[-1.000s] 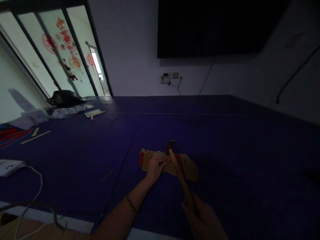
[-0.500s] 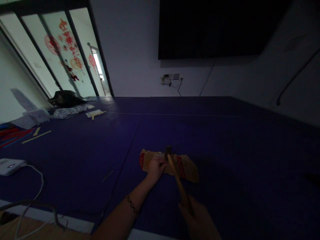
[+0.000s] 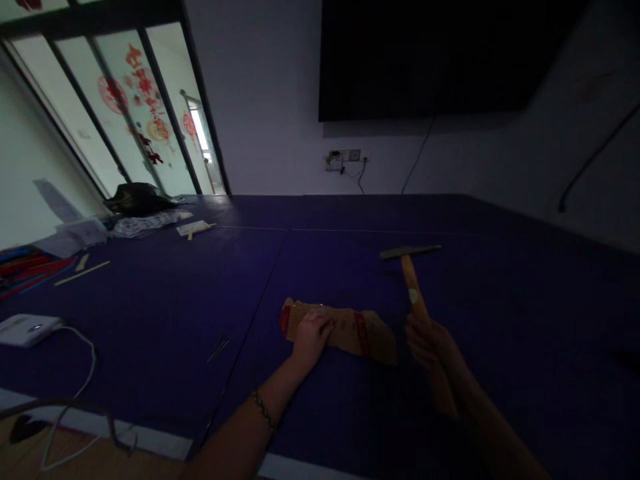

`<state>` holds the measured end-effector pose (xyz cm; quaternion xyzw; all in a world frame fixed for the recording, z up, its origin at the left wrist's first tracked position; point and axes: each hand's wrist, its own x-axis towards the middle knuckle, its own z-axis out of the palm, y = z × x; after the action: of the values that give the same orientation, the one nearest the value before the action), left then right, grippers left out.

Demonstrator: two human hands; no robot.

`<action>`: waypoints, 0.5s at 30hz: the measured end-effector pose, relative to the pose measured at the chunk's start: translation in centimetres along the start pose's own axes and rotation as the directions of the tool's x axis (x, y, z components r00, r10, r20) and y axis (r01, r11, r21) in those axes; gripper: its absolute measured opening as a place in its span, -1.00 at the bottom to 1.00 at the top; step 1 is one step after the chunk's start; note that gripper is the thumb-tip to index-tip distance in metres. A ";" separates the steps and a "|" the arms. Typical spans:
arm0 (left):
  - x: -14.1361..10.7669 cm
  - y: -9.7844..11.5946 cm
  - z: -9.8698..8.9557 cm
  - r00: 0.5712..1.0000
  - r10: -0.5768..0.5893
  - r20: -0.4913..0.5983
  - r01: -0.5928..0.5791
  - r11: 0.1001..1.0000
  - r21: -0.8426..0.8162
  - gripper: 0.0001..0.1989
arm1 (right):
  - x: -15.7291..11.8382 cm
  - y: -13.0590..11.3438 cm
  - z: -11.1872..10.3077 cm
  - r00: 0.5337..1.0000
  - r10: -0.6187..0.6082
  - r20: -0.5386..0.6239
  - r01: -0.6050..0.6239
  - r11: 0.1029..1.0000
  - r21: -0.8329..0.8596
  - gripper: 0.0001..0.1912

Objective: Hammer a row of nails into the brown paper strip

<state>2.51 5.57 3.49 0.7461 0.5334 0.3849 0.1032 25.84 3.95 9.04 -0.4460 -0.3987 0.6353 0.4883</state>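
My right hand (image 3: 430,340) is closed round the wooden handle of a hammer (image 3: 410,251). Its metal head is raised, to the right of and beyond a torn piece of brown cardboard (image 3: 377,337) with red bands. Pressed down on the left-middle part of the cardboard is my left hand (image 3: 313,332), its fingers closed together. Whatever small thing those fingers may pinch is hidden in the dim light. Several thin metal pieces (image 3: 219,348) lie to the left of my left forearm.
The cardboard lies on a wide dark blue surface (image 3: 240,267). Over at the left are a white box-like device (image 3: 27,331) with a cable, coloured strips (image 3: 35,270) and a black bag (image 3: 140,199). A screen (image 3: 440,60) hangs on the far wall.
My right hand has lifted the hammer off the cardboard beside my left fingers, up and to the right. The left hand has stayed in place on the cardboard.
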 end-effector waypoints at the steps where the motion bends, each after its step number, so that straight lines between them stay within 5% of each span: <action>1: 0.1 0.1 -0.4 1.000 0.007 -0.011 -0.006 1.000 0.015 -0.84 | 0.5 0.4 -0.5 0.997 -0.054 -0.054 0.054 0.999 0.005 -0.48; 7: 0.2 0.4 -6.1 0.999 -0.010 -0.046 0.018 0.984 0.175 -0.81 | 0.5 2.1 -1.4 0.970 -0.167 -0.174 0.175 0.984 0.032 -0.55; 10: -1.2 -0.7 -11.1 0.967 -0.196 -0.164 0.242 0.908 0.343 -0.83 | 0.1 1.7 -1.2 0.958 -0.177 -0.225 0.183 0.983 0.010 -0.54; 12: -2.5 -2.0 -14.5 0.894 -0.387 -0.228 0.448 0.751 0.485 -0.77 | 0.0 1.5 -1.1 0.955 -0.185 -0.229 0.190 0.982 -0.001 -0.54; 15: -4.1 -4.0 -17.9 0.712 -0.687 -0.142 0.623 0.525 0.580 -0.77 | 0.1 1.5 -0.9 0.965 -0.180 -0.193 0.185 0.983 0.007 -0.55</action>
<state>-13.19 -0.98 11.58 0.5020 0.8594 0.0921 0.0307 26.32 3.79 7.38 -0.4604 -0.3815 0.5467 0.5862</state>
